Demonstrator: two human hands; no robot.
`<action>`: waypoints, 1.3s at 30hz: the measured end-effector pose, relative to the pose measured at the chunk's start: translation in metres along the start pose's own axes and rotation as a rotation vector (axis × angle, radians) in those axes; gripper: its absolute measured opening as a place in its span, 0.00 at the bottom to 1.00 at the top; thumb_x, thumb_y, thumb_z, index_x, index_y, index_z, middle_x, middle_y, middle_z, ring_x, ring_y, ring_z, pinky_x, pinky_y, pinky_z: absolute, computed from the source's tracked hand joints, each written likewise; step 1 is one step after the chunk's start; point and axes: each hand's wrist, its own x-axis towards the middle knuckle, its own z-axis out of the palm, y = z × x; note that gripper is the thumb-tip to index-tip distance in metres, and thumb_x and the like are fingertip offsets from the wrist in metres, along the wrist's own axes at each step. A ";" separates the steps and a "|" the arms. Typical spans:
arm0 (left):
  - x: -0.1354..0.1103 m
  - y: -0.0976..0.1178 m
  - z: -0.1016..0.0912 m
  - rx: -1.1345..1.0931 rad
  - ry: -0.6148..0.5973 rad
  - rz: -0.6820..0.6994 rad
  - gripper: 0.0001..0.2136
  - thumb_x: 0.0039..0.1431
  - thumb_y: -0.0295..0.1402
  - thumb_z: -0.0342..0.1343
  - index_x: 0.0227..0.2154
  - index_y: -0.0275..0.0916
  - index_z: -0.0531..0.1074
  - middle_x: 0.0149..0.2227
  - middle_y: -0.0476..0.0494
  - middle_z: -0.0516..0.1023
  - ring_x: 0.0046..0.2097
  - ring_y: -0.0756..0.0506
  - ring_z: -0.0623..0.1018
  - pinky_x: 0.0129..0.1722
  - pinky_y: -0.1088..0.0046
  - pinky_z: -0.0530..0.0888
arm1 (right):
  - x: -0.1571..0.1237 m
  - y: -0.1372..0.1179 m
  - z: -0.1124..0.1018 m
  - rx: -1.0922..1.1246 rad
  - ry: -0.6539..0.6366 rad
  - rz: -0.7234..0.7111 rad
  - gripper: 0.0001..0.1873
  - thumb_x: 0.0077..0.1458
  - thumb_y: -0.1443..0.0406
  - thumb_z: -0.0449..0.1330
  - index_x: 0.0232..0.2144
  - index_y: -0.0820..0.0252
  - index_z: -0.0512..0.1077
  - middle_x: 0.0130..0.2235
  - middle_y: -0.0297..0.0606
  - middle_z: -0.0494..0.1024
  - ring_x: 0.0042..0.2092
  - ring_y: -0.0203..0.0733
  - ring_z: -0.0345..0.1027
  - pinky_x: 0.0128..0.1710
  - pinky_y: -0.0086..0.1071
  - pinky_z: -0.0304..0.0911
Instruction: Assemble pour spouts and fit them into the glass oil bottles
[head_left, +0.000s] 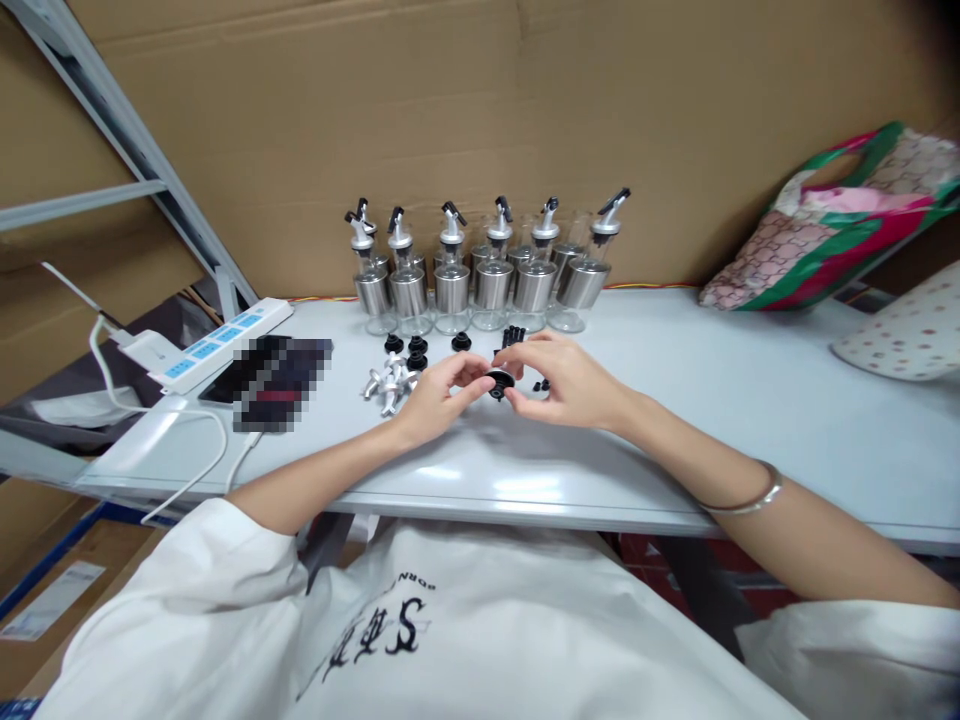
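Between both hands, over the table's middle, is a bottle pourer (pixel 498 382) with its black ribbed stopper facing me. My left hand (pixel 442 398) grips it from the left, thumb and fingers pinched on its rim. From the right, my right hand (pixel 561 380) closes thumb and fingers around the same piece; fingers partly hide its upper part. Left of my left hand lie silver pourer tops (pixel 390 384) in a loose pile and several black stoppers (pixel 418 352). Just beyond my right hand are small black spout pieces (pixel 514 336) in a cluster, with tiny black caps (pixel 541 385) beside it.
Glass bottles with steel sleeves (pixel 452 290) stand in rows at the back, several topped with pourers. A white power strip (pixel 225 345), a phone-like device (pixel 277 385) and white cables lie left. A patterned bag (pixel 810 230) and a dotted white object (pixel 907 330) sit right.
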 end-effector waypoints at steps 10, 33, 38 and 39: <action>0.000 0.002 0.001 -0.023 0.015 -0.014 0.12 0.60 0.43 0.53 0.36 0.38 0.68 0.32 0.48 0.71 0.33 0.50 0.71 0.35 0.74 0.68 | 0.002 -0.006 -0.001 -0.001 -0.029 0.002 0.11 0.54 0.63 0.53 0.38 0.61 0.71 0.28 0.36 0.76 0.29 0.40 0.68 0.41 0.38 0.62; 0.000 -0.005 0.002 -0.122 -0.007 0.087 0.10 0.60 0.34 0.55 0.44 0.41 0.67 0.43 0.45 0.69 0.41 0.49 0.73 0.43 0.72 0.70 | 0.001 -0.001 0.000 0.086 0.030 0.020 0.07 0.60 0.62 0.53 0.38 0.59 0.67 0.35 0.42 0.79 0.36 0.45 0.73 0.36 0.36 0.65; 0.001 -0.009 0.000 -0.095 -0.029 0.181 0.09 0.59 0.34 0.55 0.43 0.43 0.69 0.46 0.44 0.63 0.49 0.47 0.70 0.48 0.70 0.71 | 0.000 0.004 0.004 0.070 0.054 -0.036 0.04 0.58 0.64 0.56 0.36 0.58 0.67 0.35 0.41 0.79 0.37 0.45 0.74 0.38 0.36 0.66; 0.001 -0.009 0.000 -0.081 -0.032 0.189 0.09 0.59 0.34 0.55 0.43 0.43 0.69 0.47 0.44 0.63 0.51 0.46 0.69 0.49 0.70 0.72 | 0.000 0.005 0.005 0.069 0.055 -0.036 0.04 0.58 0.64 0.56 0.36 0.58 0.67 0.35 0.41 0.79 0.37 0.45 0.74 0.38 0.37 0.66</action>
